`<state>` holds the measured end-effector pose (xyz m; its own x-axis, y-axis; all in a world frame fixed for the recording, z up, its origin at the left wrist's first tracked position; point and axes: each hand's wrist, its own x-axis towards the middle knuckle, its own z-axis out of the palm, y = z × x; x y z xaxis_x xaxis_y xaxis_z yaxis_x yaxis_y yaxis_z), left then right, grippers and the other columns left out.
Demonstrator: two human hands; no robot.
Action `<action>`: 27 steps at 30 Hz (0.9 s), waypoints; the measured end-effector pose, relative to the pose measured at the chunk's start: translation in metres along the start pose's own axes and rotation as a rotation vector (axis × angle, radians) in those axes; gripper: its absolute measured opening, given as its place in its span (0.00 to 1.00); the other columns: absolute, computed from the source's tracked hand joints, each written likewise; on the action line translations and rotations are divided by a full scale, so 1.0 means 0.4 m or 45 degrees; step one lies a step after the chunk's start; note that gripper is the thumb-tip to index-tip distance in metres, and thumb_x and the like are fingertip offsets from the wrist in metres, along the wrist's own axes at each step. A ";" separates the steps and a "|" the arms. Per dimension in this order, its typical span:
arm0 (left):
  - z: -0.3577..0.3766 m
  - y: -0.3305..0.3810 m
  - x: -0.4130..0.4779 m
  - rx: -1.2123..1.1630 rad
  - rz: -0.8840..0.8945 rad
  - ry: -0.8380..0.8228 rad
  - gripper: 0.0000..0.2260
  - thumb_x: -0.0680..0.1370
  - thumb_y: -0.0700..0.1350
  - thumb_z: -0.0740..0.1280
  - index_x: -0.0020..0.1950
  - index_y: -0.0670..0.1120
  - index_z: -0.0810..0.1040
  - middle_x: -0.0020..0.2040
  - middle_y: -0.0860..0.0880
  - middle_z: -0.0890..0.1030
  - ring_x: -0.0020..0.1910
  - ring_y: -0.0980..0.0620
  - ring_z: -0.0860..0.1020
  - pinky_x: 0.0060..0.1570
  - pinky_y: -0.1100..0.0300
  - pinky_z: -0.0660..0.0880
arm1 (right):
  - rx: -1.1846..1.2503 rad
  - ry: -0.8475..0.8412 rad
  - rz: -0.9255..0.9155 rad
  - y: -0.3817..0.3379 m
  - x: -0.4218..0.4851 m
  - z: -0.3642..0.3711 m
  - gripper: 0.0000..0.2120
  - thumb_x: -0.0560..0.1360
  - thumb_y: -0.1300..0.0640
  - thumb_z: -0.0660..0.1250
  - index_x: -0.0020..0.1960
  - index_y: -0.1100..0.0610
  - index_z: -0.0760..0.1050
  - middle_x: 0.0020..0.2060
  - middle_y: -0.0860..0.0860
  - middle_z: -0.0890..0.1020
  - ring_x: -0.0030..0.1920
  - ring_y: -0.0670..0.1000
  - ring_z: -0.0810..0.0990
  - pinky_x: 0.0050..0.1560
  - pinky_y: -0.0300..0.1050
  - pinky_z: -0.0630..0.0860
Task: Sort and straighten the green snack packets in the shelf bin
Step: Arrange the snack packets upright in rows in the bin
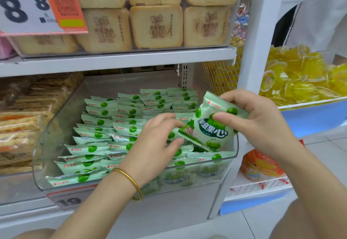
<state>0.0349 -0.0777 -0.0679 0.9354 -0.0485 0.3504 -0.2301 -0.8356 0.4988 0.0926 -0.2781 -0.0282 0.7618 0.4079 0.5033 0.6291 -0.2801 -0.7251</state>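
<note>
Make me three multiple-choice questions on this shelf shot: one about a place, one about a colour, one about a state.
1. Where is the held packet?
A. over the clear bin's front right corner
B. on the upper shelf
C. on the floor

2. What colour is the bangle on the left wrist?
A. silver
B. gold
C. black

3. What is the right hand doing?
A. resting flat on a shelf
B. hanging idle
C. pinching the held packet

Answers:
1 A, the packet is lifted above that corner of the bin.
2 B, the band shines yellow gold.
3 C, thumb and fingers close on the packet's upper right edge.
</note>
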 end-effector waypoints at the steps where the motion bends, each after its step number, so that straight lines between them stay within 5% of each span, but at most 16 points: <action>1: 0.003 0.000 -0.002 0.046 0.006 -0.021 0.15 0.78 0.48 0.64 0.64 0.54 0.73 0.70 0.57 0.65 0.70 0.59 0.58 0.66 0.69 0.52 | -0.067 -0.047 0.000 0.005 -0.001 -0.003 0.06 0.70 0.61 0.72 0.46 0.53 0.78 0.40 0.43 0.81 0.41 0.42 0.79 0.39 0.33 0.74; 4: 0.001 0.002 0.000 0.070 -0.002 -0.037 0.14 0.78 0.49 0.64 0.64 0.54 0.72 0.70 0.57 0.64 0.70 0.60 0.56 0.65 0.69 0.51 | -0.306 -0.159 -0.060 0.008 -0.003 -0.007 0.07 0.71 0.58 0.73 0.48 0.52 0.79 0.39 0.40 0.81 0.42 0.41 0.78 0.41 0.33 0.72; 9: -0.004 -0.001 0.003 0.075 -0.016 -0.068 0.13 0.78 0.47 0.64 0.63 0.55 0.73 0.70 0.58 0.65 0.69 0.61 0.56 0.61 0.73 0.49 | -0.607 -0.267 -0.160 -0.017 0.010 -0.009 0.11 0.73 0.54 0.70 0.55 0.54 0.78 0.46 0.50 0.83 0.48 0.54 0.80 0.47 0.53 0.76; 16: -0.002 -0.001 0.004 0.092 -0.006 -0.070 0.13 0.78 0.47 0.64 0.62 0.54 0.73 0.69 0.57 0.65 0.69 0.61 0.56 0.62 0.72 0.49 | -1.140 -0.367 -0.120 -0.051 0.014 0.034 0.06 0.80 0.53 0.59 0.55 0.54 0.66 0.43 0.51 0.77 0.47 0.58 0.77 0.41 0.49 0.74; 21: -0.002 -0.004 0.001 0.062 0.007 -0.050 0.13 0.78 0.47 0.64 0.63 0.54 0.73 0.68 0.58 0.65 0.67 0.63 0.56 0.61 0.74 0.49 | -1.091 -0.656 -0.066 -0.037 0.027 0.064 0.13 0.77 0.50 0.63 0.61 0.49 0.70 0.50 0.50 0.78 0.55 0.55 0.76 0.47 0.47 0.73; 27: -0.007 -0.002 0.004 -0.004 0.039 -0.017 0.11 0.78 0.49 0.64 0.60 0.55 0.75 0.64 0.60 0.68 0.64 0.64 0.58 0.53 0.86 0.46 | -1.294 -0.577 -0.240 -0.049 0.037 0.022 0.11 0.74 0.43 0.66 0.53 0.46 0.77 0.42 0.42 0.77 0.56 0.47 0.67 0.50 0.44 0.61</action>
<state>0.0357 -0.0755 -0.0658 0.9313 -0.0811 0.3552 -0.2596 -0.8317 0.4907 0.0902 -0.2590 -0.0105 0.6449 0.7383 0.1974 0.7198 -0.6736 0.1678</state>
